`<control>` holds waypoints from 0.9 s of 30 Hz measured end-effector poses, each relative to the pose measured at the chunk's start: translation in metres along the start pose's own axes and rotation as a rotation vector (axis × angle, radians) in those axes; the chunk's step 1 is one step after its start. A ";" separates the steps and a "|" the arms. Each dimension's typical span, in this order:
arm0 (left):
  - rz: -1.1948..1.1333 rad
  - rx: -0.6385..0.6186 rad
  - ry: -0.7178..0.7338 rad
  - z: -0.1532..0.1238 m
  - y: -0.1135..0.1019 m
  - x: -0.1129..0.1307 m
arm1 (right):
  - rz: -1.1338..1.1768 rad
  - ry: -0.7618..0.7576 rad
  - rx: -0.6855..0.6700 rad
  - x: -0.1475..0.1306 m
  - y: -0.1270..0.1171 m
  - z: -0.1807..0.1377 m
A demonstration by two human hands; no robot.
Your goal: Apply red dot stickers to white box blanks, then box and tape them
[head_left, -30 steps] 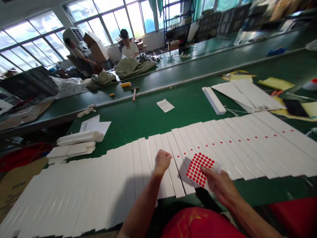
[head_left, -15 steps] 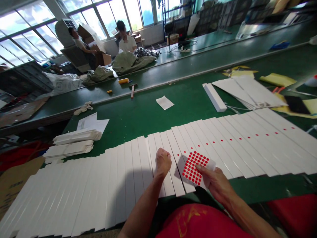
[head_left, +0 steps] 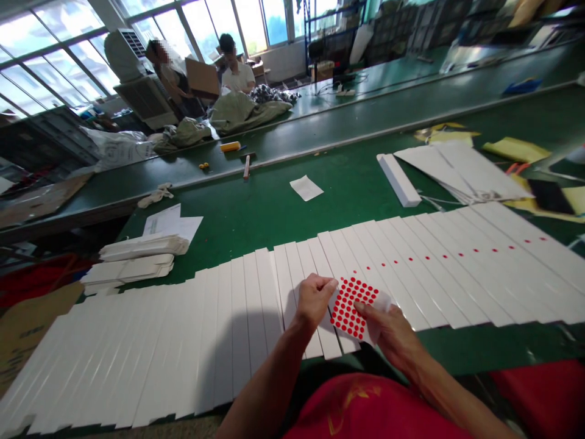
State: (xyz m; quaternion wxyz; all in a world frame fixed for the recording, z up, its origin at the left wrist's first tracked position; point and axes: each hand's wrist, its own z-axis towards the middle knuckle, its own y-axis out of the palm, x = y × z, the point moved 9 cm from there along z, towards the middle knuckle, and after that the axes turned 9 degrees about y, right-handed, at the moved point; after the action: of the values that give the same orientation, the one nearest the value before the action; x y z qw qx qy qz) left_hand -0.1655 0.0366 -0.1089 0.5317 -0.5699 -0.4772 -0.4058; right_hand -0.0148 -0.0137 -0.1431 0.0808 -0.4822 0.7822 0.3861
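Observation:
My right hand [head_left: 389, 332] holds a sheet of red dot stickers [head_left: 350, 306] over a long row of overlapping white strips [head_left: 228, 323] on the green table. My left hand [head_left: 315, 297] is closed in a pinch, its fingertips touching the sheet's left edge. Whether a sticker is between those fingers I cannot make out. The strips to the right [head_left: 457, 268] each carry one red dot; those to the left are blank.
Stacks of white strips [head_left: 137, 256] lie at the left, a white box [head_left: 398, 179] and white sheets [head_left: 457, 171] at the back right, a paper slip [head_left: 306, 188] mid-table. Two people work at a far table by the windows.
My left hand moved right from the strips to the sticker sheet's edge. My right hand shifted the sheet slightly left.

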 end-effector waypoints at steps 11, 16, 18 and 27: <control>-0.254 0.011 -0.086 0.001 0.005 0.003 | -0.076 0.015 0.017 0.001 0.005 -0.004; -0.238 0.011 -0.085 0.001 0.006 0.003 | -0.087 0.024 0.020 0.004 0.005 -0.002; -0.226 0.004 -0.083 0.002 0.006 0.001 | -0.083 0.026 0.009 0.005 0.007 -0.001; 0.335 0.082 -0.113 0.020 -0.065 -0.055 | -0.072 0.032 0.039 0.005 -0.001 0.005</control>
State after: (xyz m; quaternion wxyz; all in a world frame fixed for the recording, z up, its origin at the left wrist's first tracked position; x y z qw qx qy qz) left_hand -0.2417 0.0489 -0.1497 0.5868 -0.6414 -0.4208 -0.2590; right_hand -0.0176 -0.0140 -0.1499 0.0915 -0.5144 0.7730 0.3599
